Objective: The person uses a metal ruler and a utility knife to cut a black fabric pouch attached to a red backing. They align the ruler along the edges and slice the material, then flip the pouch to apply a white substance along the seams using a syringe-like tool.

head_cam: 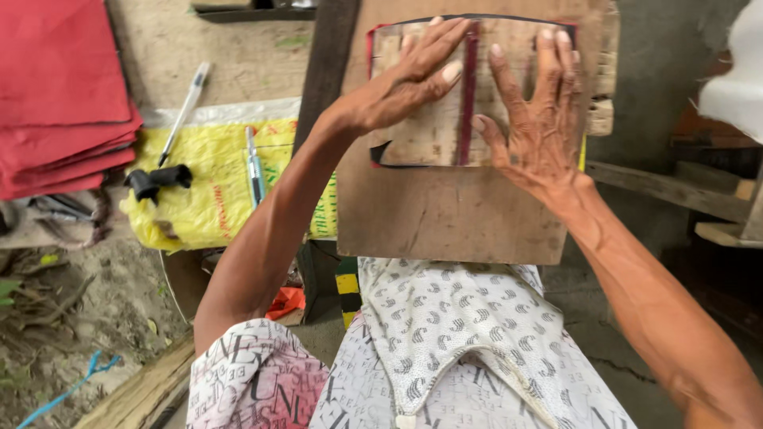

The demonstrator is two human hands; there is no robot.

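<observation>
Wooden template, left hand, right hand pressing flat

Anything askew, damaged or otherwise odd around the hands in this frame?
Mostly orderly. The left hand and right hand press flat on a worn template over red material on a scuffed board; the template's lower-left corner is chipped.

A rough outdoor workshop: dirt ground, worn wooden board, stacked red sheets, scattered pens.
</observation>
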